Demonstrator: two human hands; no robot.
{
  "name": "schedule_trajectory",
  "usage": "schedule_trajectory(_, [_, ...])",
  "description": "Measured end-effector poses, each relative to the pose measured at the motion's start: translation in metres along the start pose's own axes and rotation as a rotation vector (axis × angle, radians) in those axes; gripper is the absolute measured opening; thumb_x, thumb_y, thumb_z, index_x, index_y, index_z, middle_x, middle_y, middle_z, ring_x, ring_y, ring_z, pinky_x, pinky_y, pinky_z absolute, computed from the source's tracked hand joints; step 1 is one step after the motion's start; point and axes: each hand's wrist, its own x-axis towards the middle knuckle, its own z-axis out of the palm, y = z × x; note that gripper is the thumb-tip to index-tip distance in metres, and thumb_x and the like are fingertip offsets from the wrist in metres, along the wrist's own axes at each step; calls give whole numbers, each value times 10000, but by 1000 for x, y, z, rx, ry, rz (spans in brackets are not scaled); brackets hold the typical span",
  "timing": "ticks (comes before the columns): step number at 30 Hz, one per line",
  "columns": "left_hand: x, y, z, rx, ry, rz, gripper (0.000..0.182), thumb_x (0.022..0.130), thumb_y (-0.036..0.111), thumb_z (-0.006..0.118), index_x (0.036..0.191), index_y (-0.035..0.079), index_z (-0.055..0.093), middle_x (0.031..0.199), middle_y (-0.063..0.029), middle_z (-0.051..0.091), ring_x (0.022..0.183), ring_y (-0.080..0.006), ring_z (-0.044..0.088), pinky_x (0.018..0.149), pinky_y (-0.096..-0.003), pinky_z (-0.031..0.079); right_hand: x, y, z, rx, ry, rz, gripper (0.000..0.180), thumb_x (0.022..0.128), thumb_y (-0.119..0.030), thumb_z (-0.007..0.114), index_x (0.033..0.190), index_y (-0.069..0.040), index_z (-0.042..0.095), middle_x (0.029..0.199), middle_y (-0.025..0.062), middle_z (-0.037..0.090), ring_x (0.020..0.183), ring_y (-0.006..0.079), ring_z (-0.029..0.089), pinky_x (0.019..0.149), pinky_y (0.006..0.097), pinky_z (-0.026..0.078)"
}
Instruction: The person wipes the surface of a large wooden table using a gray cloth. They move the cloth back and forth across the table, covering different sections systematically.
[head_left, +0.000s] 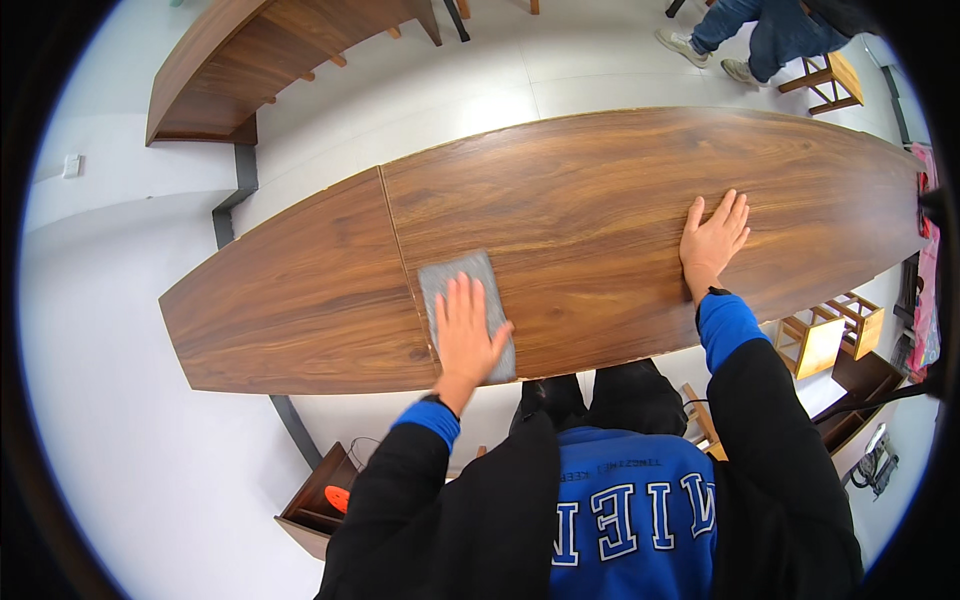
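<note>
My left hand (469, 330) lies flat, fingers together and thumb spread, on a folded grey cloth (491, 289). The cloth rests on the wood-grain tabletop (585, 225) near its front edge, just right of the seam between two table sections. Farther right, my right hand (716, 232) is laid palm down on the bare tabletop with its fingers spread, and holds nothing.
A second wooden table (225, 67) stands at the upper left. Across the table, a person in jeans (787, 45) is beside a wooden stool (829, 82). More stools (810, 345) stand at the lower right. Pink material (928, 285) is at the right end, and an open wooden compartment (311, 517) at the lower left.
</note>
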Motion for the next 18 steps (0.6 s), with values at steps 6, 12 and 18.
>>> schedule_trajectory(6, [-34, 50, 22, 17, -47, 147, 870, 933, 599, 610, 1576, 55, 393, 1666, -215, 309, 1548, -378, 269, 1254, -567, 173, -2, -3, -2, 30, 10, -2, 744, 1060, -536, 427, 1603, -37, 332, 1677, 190, 291, 1561, 340, 242, 1264, 540, 166])
schedule_trajectory(12, [66, 41, -1, 14, 6, 210, 862, 939, 556, 617, 1581, 33, 376, 1674, -225, 290, 1552, -399, 254, 1263, -564, 152, -3, -3, -5, 39, 5, -3, 741, 1055, -523, 434, 1600, -32, 333, 1676, 201, 287, 1564, 347, 228, 1263, 548, 158])
schedule_trajectory(18, [139, 53, 8, 131, 316, -149, 848, 969, 504, 596, 1591, -9, 335, 1672, -237, 284, 1561, -399, 230, 1266, -566, 135, -3, -11, -9, 69, -65, 4, 761, 1049, -533, 432, 1606, -28, 311, 1687, 187, 262, 1574, 343, 195, 1275, 535, 125])
